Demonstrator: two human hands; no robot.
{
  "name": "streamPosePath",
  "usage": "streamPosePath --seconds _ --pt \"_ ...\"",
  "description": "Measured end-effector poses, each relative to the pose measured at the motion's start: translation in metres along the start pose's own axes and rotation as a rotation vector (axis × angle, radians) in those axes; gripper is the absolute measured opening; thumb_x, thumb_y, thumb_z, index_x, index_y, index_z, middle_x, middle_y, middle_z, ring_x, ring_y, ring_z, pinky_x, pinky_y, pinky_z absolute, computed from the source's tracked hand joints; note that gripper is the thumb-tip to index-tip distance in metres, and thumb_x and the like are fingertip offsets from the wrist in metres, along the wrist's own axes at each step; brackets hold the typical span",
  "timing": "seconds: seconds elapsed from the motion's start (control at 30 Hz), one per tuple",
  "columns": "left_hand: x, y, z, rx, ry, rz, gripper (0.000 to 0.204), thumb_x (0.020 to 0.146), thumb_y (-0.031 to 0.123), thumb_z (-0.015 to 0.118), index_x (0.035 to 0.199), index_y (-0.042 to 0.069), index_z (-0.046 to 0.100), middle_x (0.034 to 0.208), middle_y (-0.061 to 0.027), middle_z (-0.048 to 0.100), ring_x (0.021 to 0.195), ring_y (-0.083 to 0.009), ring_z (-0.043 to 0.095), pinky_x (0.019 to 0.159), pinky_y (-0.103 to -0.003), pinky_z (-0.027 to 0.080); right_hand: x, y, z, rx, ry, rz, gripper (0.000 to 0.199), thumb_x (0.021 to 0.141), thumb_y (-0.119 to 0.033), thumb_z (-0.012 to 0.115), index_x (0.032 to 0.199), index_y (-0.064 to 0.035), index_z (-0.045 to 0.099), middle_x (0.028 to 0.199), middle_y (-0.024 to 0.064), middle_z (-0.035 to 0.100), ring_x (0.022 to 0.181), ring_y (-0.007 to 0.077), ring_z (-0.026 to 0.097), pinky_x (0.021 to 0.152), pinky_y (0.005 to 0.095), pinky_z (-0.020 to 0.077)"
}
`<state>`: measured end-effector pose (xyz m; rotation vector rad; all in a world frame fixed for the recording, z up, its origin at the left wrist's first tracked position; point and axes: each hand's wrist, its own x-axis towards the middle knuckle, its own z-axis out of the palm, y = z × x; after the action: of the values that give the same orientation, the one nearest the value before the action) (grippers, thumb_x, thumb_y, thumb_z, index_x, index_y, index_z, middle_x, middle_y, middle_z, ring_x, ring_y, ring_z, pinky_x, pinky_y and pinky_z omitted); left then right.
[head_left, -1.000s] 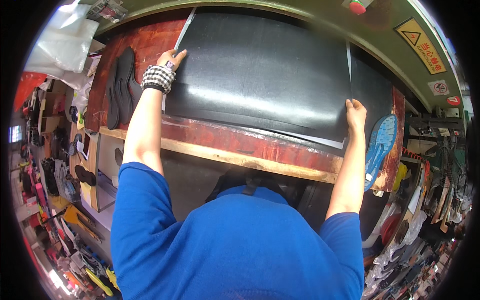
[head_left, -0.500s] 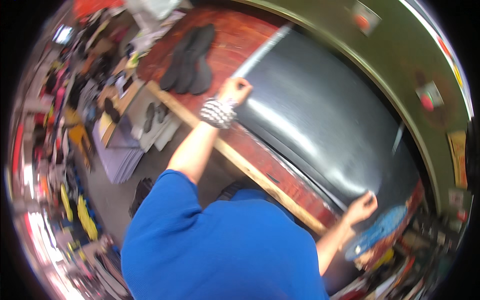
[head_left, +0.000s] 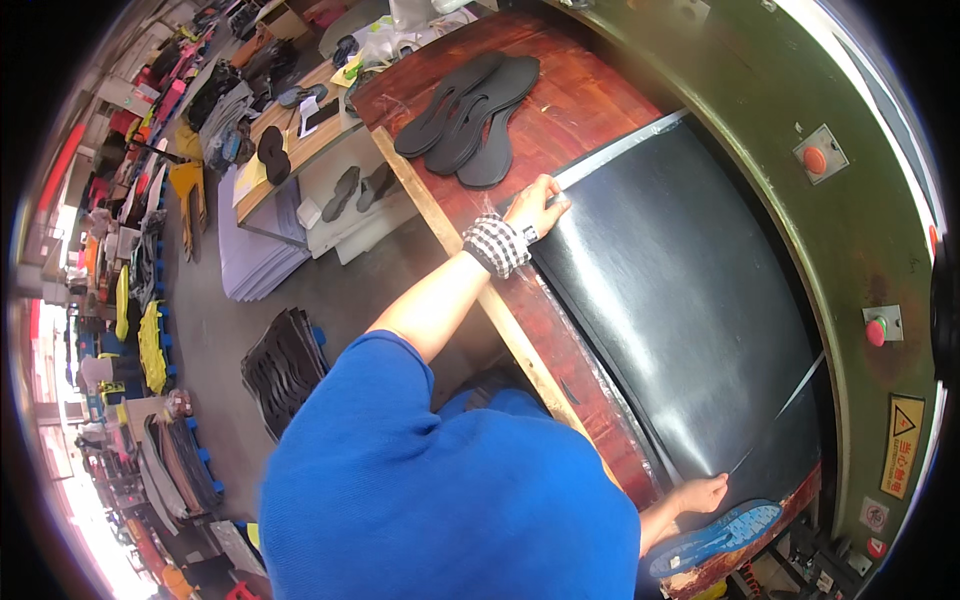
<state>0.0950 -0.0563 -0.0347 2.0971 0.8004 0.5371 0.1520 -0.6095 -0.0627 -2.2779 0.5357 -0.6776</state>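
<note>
A glossy black sheet lies under the green machine. My left hand, a checked band round its wrist, is closed at the near left corner of this sheet, the fingers pinched on its edge. At the near right corner my right hand is also closed, its fingertips against the sheet's edge. A blue sole-shaped piece lies just beside the right hand. Beyond my left hand, several black sole-shaped pieces with cut-out slots overlap on the red tabletop.
A green machine body with red push buttons arches along the far side. A wooden strip edges the table. To the left stand a side table, a stack of pale sheets and dark cut sheets on the floor.
The whole view has turned, so the table sits further right and lower. Both hands stay closed at the near corners of the black sheet.
</note>
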Motion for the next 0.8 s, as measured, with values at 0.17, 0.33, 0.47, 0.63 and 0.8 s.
streamPosePath --seconds 0.17,0.33,0.47,0.63,0.8 --pt "0.03 -0.031 -0.057 0.188 0.173 0.178 0.022 0.085 0.024 0.069 0.096 0.005 0.068 0.094 -0.013 0.069 0.085 -0.0291 0.068 0.078 -0.037 0.054 -0.005 -0.011 -0.003 -0.122 -0.005 0.023 0.028 0.096 -0.022 0.062 0.091 0.0052 0.069 0.089 0.0163 0.072 0.08 0.0275 0.066 0.077 0.0356 0.0524" --pt "0.054 -0.102 -0.157 0.924 0.325 0.072 0.05 0.08 0.013 0.066 0.129 0.013 0.056 0.122 -0.0137 0.062 0.115 -0.0334 0.056 0.096 -0.045 0.048 -0.01 -0.012 0.002 -0.049 0.129 -0.08 0.029 0.092 -0.022 0.068 0.111 0.0016 0.066 0.101 0.0183 0.069 0.09 0.0294 0.067 0.081 0.0371 0.0531" --pt "0.057 -0.135 -0.19 0.907 0.003 0.046 0.049 0.085 0.007 0.06 0.133 0.013 0.054 0.124 -0.0145 0.062 0.115 -0.0347 0.058 0.098 -0.043 0.047 -0.007 -0.004 0.004 -0.044 0.112 -0.085 0.029 0.092 -0.021 0.068 0.107 0.0035 0.067 0.103 0.0171 0.069 0.092 0.0283 0.066 0.085 0.0356 0.0526" --pt "0.059 -0.126 -0.189 0.836 0.159 0.217 0.043 0.088 0.007 0.054 0.127 0.023 0.06 0.123 -0.012 0.063 0.1 -0.0336 0.066 0.084 -0.042 0.055 -0.003 0.0 0.005 -0.118 0.13 -0.095 0.026 0.09 -0.02 0.069 0.101 0.003 0.069 0.096 0.0142 0.07 0.085 0.0251 0.065 0.08 0.0334 0.052" --pt "0.057 -0.108 -0.17 0.874 0.06 0.205 0.033 0.086 0.033 0.063 0.115 0.018 0.07 0.125 -0.014 0.062 0.1 -0.0351 0.067 0.084 -0.044 0.056 -0.002 0.002 0.006 -0.118 0.149 -0.121 0.024 0.09 -0.02 0.068 0.098 0.0032 0.069 0.09 0.0128 0.07 0.078 0.0222 0.063 0.075 0.0311 0.0503"
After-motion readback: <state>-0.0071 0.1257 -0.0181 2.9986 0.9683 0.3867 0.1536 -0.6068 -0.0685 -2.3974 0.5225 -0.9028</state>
